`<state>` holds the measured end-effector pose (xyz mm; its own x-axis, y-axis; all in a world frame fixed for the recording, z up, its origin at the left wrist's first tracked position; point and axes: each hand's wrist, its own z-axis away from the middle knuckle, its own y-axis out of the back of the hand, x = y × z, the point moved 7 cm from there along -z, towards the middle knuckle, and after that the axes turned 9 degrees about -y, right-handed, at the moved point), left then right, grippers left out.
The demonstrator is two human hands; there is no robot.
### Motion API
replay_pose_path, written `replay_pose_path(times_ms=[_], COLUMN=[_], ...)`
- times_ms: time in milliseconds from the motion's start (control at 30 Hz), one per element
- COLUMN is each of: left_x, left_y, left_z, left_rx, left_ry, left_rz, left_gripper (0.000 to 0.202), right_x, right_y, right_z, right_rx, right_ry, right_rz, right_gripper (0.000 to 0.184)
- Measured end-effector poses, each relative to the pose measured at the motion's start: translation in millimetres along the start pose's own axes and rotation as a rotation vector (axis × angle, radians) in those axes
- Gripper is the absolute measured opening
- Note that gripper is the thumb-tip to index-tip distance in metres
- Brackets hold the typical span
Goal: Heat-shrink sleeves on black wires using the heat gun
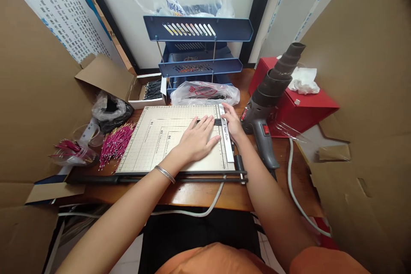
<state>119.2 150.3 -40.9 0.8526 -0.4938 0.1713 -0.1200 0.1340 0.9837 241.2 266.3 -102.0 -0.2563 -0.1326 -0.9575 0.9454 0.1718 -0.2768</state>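
A beige paper cutter board (154,145) with printed grid lines lies on the wooden desk. My left hand (196,139) rests flat on it, fingers stretched over a thin black strip (217,122) near the cutting edge. My right hand (231,123) sits on the white cutter rail (228,145) at the board's right side, fingers curled onto the strip's right end. The cutter's black handle (239,163) lies just below my right wrist.
A grey heat gun (266,98) stands right of the cutter in front of a red box (289,98). Pink-tipped wire pieces (115,143) lie left. Behind are a clear bag (205,93), a blue tray rack (197,51), a box of black strips (152,90). Cardboard walls both sides.
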Motion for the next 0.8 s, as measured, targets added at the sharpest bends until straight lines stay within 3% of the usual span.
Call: replay_pose_path(times_ms=[500, 800], left_x=[2, 2], left_y=[-3.2, -5.9], left_z=[-4, -5], left_rx=[0.018, 0.059], left_ry=[-0.061, -0.079], left_rz=[-0.063, -0.059], left_gripper=[0.089, 0.091], right_x=[-6, -9], right_y=[-3, -5], right_z=[7, 12], right_rx=[0.025, -0.106], right_ry=[-0.022, -0.021], right_rz=[0.035, 0.106], right_gripper=[0.059, 0.076])
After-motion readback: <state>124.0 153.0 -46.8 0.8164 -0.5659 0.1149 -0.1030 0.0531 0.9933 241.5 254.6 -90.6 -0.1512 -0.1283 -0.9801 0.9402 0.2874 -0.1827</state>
